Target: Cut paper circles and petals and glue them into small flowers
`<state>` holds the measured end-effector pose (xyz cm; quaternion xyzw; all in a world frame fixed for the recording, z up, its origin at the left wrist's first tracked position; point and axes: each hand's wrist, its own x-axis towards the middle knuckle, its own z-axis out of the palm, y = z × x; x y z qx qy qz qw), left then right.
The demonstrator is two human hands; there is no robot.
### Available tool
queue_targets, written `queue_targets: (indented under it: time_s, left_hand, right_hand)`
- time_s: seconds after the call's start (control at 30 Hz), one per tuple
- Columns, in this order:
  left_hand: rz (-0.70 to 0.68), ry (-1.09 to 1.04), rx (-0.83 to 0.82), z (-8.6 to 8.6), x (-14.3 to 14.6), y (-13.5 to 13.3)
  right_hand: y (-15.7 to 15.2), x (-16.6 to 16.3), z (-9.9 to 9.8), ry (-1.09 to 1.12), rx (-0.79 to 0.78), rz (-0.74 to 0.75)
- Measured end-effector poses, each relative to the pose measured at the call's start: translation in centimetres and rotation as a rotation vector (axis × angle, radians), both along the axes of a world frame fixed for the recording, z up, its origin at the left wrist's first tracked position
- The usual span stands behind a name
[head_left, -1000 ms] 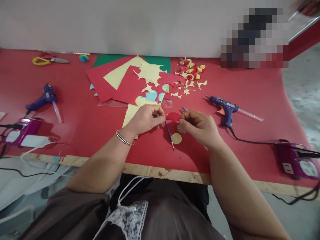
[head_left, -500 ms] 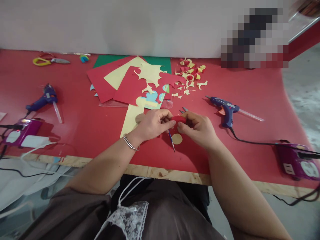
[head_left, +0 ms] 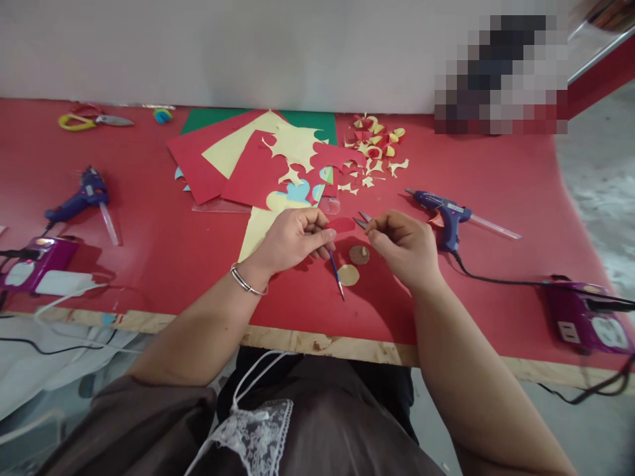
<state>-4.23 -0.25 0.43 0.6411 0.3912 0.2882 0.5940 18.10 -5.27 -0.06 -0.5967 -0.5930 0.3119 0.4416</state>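
Observation:
My left hand (head_left: 302,239) is closed, with a red paper piece (head_left: 342,225), curved along its top edge, pinched at its fingertips. My right hand (head_left: 404,248) is to the right with curled fingers. Scissor blades (head_left: 362,220), slightly apart, point left from its fingertips beside the red paper; the handles are hidden by the hand. A slim blue tool with a metal tip (head_left: 337,276) lies below my left hand, its upper end covered. Between my hands are a brownish round disc (head_left: 359,255) and, nearer me, a pale yellow paper circle (head_left: 348,275).
Red, yellow and green paper sheets (head_left: 198,168) are piled behind my hands, with paper scraps (head_left: 377,149) to their right. A blue glue gun lies left (head_left: 82,198), another right (head_left: 441,206), near purple power strips. Yellow-handled scissors (head_left: 94,120) lie far left.
My right hand has let go of the red paper and moved right, uncovering the brownish disc. My left hand keeps the red paper, which now shows more fully.

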Motion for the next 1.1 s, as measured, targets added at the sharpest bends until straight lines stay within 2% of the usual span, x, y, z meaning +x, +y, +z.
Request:
queue_targets:
  time_s: [0.1,0.2,0.3,0.4,0.47,0.6,0.7,0.8,1.1]
  left_hand:
    - [0.011,-0.047,-0.07,-0.2,0.3,0.0]
    - [-0.04,-0.052,-0.123,-0.1,0.6,-0.3]
    - [-0.093,-0.005,-0.008,-0.1,0.6,-0.3]
    - [-0.059,0.073,0.162,-0.4,0.3,0.1]
    - [-0.052,0.062,0.16,-0.6,0.3,0.3]
    - [-0.038,-0.039,-0.005,-1.0,0.7,0.2]
    - [0.051,-0.118,-0.186,-1.1,1.1,0.2]
    - [0.143,-0.214,-0.328,-1.2,1.2,0.3]
    - [0.168,-0.325,-0.443,-1.5,1.4,0.5]
  right_hand:
    - [0.0,-0.1,0.1,0.07,-0.039,0.028]
    - [-0.1,-0.4,0.1,0.102,-0.051,0.053]
    - [-0.3,-0.3,0.0,0.06,-0.05,0.075]
    - [-0.4,-0.2,-0.1,0.004,-0.082,0.145]
    - [-0.4,-0.1,-0.1,-0.048,-0.09,0.179]
    - [-0.5,-0.2,-0.2,-0.125,-0.022,0.176]
    - [-0.6,-0.4,-0.1,-0.164,0.098,0.131]
    - [-0.7,-0.5,-0.1,-0.221,0.175,0.155]
    - [-0.6,-0.5,-0.9,-0.319,0.289,0.223]
